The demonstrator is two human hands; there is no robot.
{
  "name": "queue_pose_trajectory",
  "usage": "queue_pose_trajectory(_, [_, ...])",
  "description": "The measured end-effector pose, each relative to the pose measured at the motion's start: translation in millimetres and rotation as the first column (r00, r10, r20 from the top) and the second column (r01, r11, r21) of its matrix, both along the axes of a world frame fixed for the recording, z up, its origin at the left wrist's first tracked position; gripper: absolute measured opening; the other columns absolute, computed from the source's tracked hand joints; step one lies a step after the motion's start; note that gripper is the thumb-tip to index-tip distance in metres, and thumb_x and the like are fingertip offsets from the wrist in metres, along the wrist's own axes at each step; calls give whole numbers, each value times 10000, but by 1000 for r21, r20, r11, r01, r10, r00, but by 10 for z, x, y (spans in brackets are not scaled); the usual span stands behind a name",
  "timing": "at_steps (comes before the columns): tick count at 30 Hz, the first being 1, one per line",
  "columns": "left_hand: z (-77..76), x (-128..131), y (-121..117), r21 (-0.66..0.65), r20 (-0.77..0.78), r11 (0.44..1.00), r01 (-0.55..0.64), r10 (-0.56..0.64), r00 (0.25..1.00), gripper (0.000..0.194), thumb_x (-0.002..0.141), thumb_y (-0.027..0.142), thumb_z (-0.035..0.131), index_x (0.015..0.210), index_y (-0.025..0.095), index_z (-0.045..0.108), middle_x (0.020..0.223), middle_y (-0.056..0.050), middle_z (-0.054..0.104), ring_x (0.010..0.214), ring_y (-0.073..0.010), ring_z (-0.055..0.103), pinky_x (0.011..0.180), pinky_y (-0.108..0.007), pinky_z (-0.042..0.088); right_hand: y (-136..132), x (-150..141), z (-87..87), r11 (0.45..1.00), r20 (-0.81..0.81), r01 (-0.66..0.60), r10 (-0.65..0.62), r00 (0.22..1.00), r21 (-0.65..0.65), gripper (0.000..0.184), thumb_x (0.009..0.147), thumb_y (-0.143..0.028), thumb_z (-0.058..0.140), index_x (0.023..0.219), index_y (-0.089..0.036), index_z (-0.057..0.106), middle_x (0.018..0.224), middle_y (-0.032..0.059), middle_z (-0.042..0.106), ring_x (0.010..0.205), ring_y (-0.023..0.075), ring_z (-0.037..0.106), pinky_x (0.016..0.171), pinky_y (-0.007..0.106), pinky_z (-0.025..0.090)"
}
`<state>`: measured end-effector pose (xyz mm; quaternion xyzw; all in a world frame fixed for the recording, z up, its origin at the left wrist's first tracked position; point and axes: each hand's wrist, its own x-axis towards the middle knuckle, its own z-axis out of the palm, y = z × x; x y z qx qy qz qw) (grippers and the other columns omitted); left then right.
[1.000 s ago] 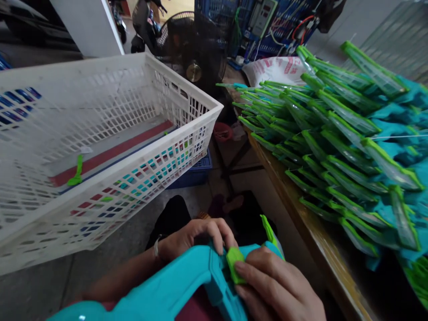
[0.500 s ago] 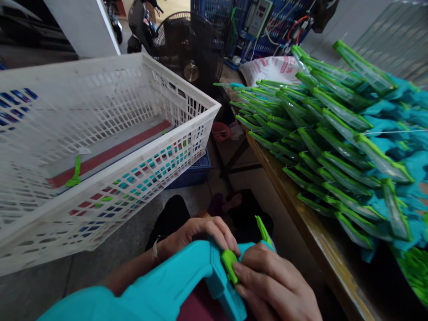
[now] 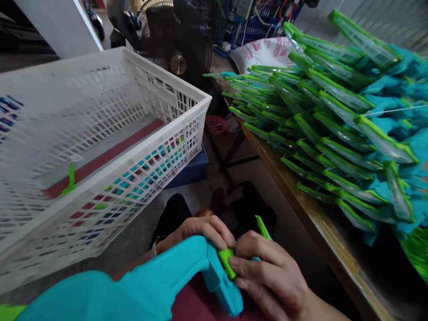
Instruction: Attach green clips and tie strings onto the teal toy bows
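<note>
Across my lap lies a turquoise plastic piece [image 3: 157, 276] with a rounded end at lower left and a bent, handle-like part. My left hand [image 3: 207, 229] is closed around its far side, fingertips on the upper end of a small bright green plastic part [image 3: 226, 263]. That part sits against the turquoise bend; whether it is fully seated I cannot tell. My right hand [image 3: 274, 272] pinches the green part's right edge between thumb and fingers. Behind the right knuckles a thin green strip [image 3: 263, 226] sticks up, its lower end hidden.
A white plastic crate [image 3: 160, 133] stands at left, with a green piece [image 3: 70, 180] inside. On the wooden table [image 3: 301, 214] at right lies a large pile of turquoise pieces with green-edged clear parts [image 3: 334, 129]. A fan [image 3: 180, 49] and a white sack [image 3: 261, 53] are behind.
The view has shifted a little, and the crate and pile sit slightly higher and further left. Both hands keep their grip on the turquoise piece and green part, with small finger movements.
</note>
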<state>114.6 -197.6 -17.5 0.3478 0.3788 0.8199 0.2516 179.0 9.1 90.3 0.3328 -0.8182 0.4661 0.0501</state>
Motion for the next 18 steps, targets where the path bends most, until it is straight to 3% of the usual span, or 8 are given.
queue_pose_trajectory(6, [-43,-9,-4,16,21,1000,7,-7,1000,288,924,439,737,1095,210,769,1093,-113,727,1050,-280,714,940,-456,580,21,-22,-11,997,-72,-34,39,997,66,383,1082,-417,500,1319,-138,614,1009,99,681,916,194,670,755,328,588])
queue_pose_trajectory(11, [-35,26,26,19,1,997,-72,72,997,225,962,362,695,1110,203,756,1091,-105,720,1013,-273,724,907,-442,593,-43,58,-38,983,-284,92,-44,958,157,523,1070,-502,481,1311,-54,603,947,143,716,836,235,698,691,359,615])
queue_pose_trajectory(15, [20,36,67,21,-6,983,-185,185,983,321,891,455,768,1107,219,743,1045,-80,701,934,-245,723,855,-385,600,-170,114,28,842,-478,328,-96,873,429,355,1034,-330,557,1191,-26,654,896,152,744,792,259,717,661,359,638])
queue_pose_trajectory(16, [44,35,62,10,-14,978,-210,210,978,342,862,474,793,1095,229,743,1031,-70,695,915,-236,719,845,-371,597,-203,114,43,810,-503,371,-110,857,454,311,1023,-296,556,1151,-37,673,869,141,744,763,255,714,635,353,633])
queue_pose_trajectory(18, [96,27,26,-57,-48,973,-223,220,974,349,829,464,829,1088,249,738,1028,-55,687,922,-230,708,859,-361,584,-254,102,65,803,-519,404,-141,843,438,288,1029,-284,523,1071,-58,697,813,119,726,695,236,689,588,347,610])
